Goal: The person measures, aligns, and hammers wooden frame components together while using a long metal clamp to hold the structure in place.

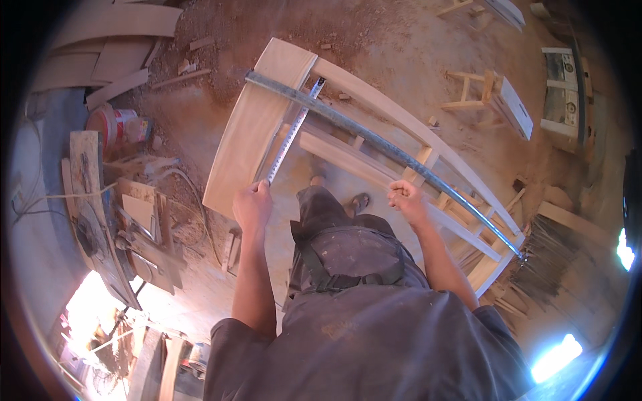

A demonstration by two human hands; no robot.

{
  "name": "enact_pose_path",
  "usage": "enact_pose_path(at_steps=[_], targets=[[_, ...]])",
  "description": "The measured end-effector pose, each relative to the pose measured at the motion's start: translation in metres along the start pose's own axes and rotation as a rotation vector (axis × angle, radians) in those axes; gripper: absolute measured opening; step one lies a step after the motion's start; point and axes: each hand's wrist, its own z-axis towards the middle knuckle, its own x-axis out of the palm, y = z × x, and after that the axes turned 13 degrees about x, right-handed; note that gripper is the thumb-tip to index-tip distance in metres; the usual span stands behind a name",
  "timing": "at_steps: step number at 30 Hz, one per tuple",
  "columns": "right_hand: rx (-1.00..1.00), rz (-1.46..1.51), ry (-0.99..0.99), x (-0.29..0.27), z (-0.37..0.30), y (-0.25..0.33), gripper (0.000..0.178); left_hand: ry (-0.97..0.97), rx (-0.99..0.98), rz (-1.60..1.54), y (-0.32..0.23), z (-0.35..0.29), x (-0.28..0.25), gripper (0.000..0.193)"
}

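Observation:
My left hand (253, 206) is closed round the near end of a tape measure (291, 139). Its pale marked blade runs away from me beside a broad wooden board, its far end by the inner edge of the frame. That board is the left end of a curved wooden frame (374, 92), which has slats and rails to the right. A long metal bar clamp (374, 142) lies slantwise over the frame. Beside the middle rail (341, 155), my right hand (409, 202) has its fingers curled in; what they hold, if anything, is hidden.
Small wooden stools (508, 105) stand at the far right. Curved board offcuts (124, 21) are piled at the far left, near a red and white bucket (103, 125). Left of me is a wooden bench with machinery (144, 230). Thin rods (552, 257) lie at the right.

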Motion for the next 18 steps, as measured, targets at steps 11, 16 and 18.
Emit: enact_pose_path(at_steps=[11, 16, 18], targets=[[-0.038, -0.146, 0.042, 0.005, 0.002, 0.01, 0.029, 0.045, -0.043, -0.14, 0.014, 0.009, 0.005, 0.035], [-0.026, -0.141, 0.031, 0.002, 0.006, 0.012, 0.028, 0.073, -0.065, -0.144, 0.015, 0.012, 0.005, 0.035], [-0.017, -0.141, 0.026, 0.002, 0.005, 0.013, 0.028, 0.082, -0.084, -0.164, 0.014, 0.012, 0.005, 0.034]])
